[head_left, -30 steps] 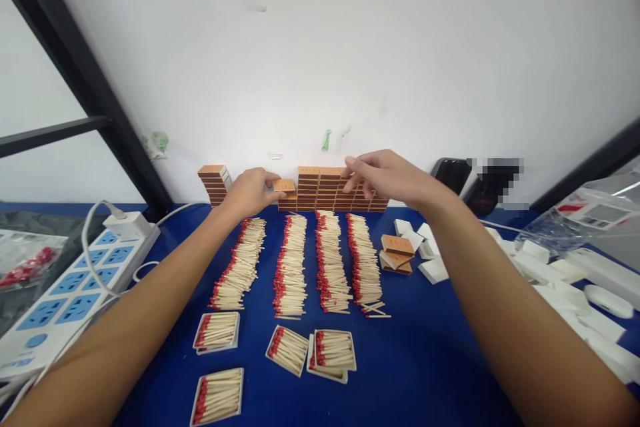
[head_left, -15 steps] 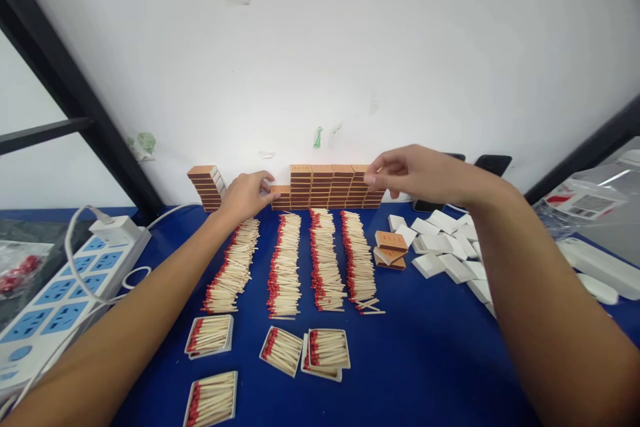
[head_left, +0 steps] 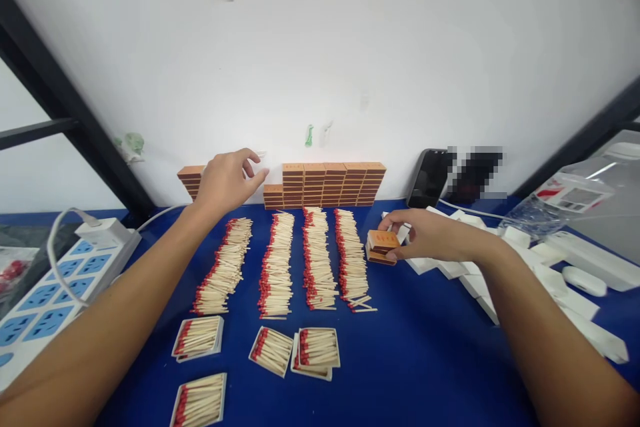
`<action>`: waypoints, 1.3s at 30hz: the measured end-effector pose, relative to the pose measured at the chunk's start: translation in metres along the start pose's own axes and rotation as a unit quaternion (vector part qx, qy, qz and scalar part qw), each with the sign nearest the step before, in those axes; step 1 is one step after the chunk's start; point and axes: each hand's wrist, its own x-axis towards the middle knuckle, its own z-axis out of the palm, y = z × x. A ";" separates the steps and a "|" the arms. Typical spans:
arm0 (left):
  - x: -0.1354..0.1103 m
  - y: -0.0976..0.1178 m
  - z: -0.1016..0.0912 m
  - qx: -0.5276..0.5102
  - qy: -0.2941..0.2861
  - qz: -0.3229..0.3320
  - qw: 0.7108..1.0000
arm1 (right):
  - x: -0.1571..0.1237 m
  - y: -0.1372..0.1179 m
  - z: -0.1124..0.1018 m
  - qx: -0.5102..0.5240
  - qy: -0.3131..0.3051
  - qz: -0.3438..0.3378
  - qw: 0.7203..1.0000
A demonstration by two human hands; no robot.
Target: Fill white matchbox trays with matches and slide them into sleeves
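Observation:
My right hand (head_left: 420,233) has its thumb and fingers closed around a small pile of orange matchboxes (head_left: 384,240) on the blue table. My left hand (head_left: 233,177) hovers in front of the wall, empty, with thumb and fingers apart. Just right of it stands a short stack of matchboxes (head_left: 273,197), which adjoins a taller row of stacked matchboxes (head_left: 334,185) along the wall. Another matchbox stack (head_left: 190,177) stands behind my left hand, partly hidden. Rows of loose red-tipped matches (head_left: 275,267) lie between my arms.
White trays filled with matches (head_left: 200,400) lie near the front. White box pieces (head_left: 475,287) are heaped on the right beside my forearm. A black phone (head_left: 427,177) leans on the wall. A power strip (head_left: 65,287) with cables lies left, next to my left forearm.
My right hand has moved from the right end of the matchbox row down to the small pile and gripped it. My left hand has lifted off the short stack.

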 end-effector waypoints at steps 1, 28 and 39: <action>0.000 0.001 -0.001 -0.006 0.005 0.007 1.000 | 0.000 -0.003 -0.001 0.013 -0.024 -0.005 1.000; -0.034 0.085 -0.002 -0.178 -0.257 0.159 0.937 | -0.005 -0.057 0.012 0.111 0.015 -0.101 0.989; -0.047 0.104 0.005 -0.238 -0.276 0.195 0.910 | -0.005 -0.073 0.035 0.160 0.045 -0.123 0.978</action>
